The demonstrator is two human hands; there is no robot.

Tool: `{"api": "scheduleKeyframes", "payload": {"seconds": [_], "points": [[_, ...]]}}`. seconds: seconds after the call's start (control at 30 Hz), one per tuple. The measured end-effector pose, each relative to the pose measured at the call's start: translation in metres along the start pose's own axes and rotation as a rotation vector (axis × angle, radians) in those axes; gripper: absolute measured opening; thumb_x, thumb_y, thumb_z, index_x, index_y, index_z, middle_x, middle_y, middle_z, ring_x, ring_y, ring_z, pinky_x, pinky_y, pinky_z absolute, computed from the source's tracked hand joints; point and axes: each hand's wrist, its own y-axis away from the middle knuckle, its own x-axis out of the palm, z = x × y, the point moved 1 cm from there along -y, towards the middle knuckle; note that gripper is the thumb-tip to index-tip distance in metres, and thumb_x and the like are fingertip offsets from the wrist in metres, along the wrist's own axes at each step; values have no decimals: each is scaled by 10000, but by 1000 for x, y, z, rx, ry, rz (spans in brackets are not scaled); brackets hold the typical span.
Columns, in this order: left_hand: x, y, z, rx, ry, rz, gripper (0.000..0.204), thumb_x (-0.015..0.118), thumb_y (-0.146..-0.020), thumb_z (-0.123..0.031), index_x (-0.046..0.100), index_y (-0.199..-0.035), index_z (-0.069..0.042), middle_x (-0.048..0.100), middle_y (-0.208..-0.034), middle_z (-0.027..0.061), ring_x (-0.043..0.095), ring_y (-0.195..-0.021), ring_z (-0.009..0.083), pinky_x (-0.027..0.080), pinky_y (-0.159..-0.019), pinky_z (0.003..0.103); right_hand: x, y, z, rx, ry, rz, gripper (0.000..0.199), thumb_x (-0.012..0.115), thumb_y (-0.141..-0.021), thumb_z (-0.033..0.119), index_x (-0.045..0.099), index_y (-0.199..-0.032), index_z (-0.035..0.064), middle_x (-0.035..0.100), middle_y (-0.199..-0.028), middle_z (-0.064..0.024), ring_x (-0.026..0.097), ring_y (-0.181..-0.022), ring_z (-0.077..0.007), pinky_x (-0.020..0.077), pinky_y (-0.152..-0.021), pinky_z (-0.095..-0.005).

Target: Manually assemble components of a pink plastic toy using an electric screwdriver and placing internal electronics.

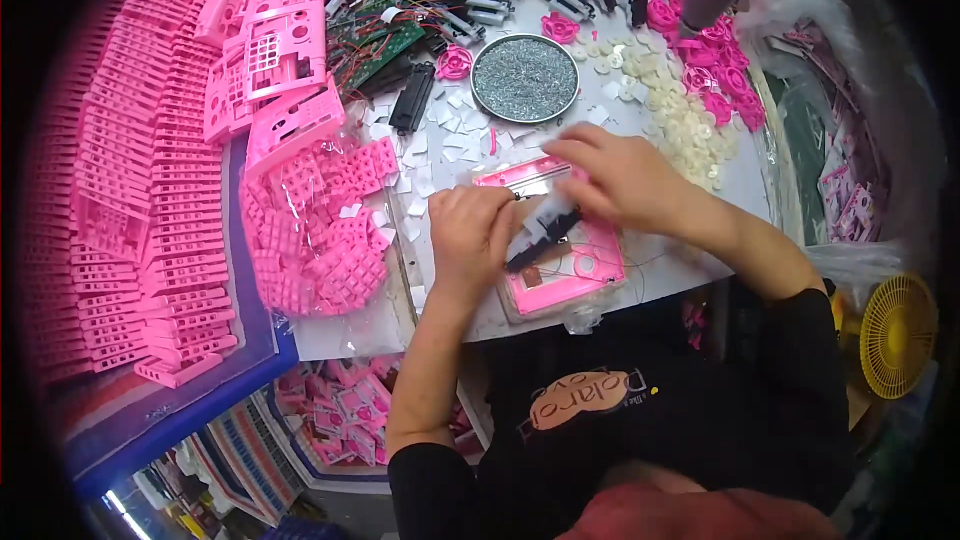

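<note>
While our left hand (470, 233) presses flat on the pink plastic frame (560, 260) just below the round tray of screws (524, 78), our right hand (615, 180) pinches a small black part (541, 238) over it, and the frame looks light, stiff, best gripped by its edges.

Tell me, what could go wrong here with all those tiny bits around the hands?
1. The round tin full of tiny silver bits sits just beyond the right hand; a bump might spill it.
2. Thin wires trail off the pink case; they could snag or pull loose as both hands work.
3. The black part under the left hand may slip among the white squares scattered about.
</note>
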Motion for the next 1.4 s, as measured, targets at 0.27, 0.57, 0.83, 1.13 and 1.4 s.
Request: {"api": "scheduleKeyframes", "payload": {"seconds": [0.27,0.57,0.83,1.13,1.4], "points": [[-2,-1,1,-33,-124,51,73,699,-871,-100,671,-935,-78,678,-867,71,626,-808,264,400,-832,391,1,14,15,-345,175,-11,526,813,-745,251,608,-1192,65,575,-1308,-132,496,-1201,-405,495,-962,-467],[-23,-17,3,67,34,252,87,705,-861,-94,680,-945,-88,675,-863,67,626,-812,275,426,-798,393,3,5,-10,-216,52,215,521,811,-753,193,613,-1218,63,660,-1049,-111,588,-1047,-328,512,-901,-424],[-36,-37,0,237,-117,484,103,732,-836,-142,657,-891,-98,624,-786,50,610,-751,269,453,-678,401,22,4,-13,-380,-30,166,564,763,-775,96,576,-1305,60,580,-1182,-153,538,-1126,-350,463,-990,-455],[-38,-33,-4,159,-169,465,129,751,-824,-137,640,-861,-83,606,-750,79,612,-717,296,482,-644,425,23,-4,4,-321,145,241,559,760,-727,69,562,-1250,57,569,-1216,-141,524,-1156,-364,471,-997,-467],[-38,-20,-1,36,1,432,145,768,-830,-137,688,-924,-59,669,-811,108,640,-720,290,508,-652,391,24,-5,4,-370,161,224,496,776,-718,109,588,-1175,77,587,-1172,-99,551,-1112,-331,546,-868,-432]]}}
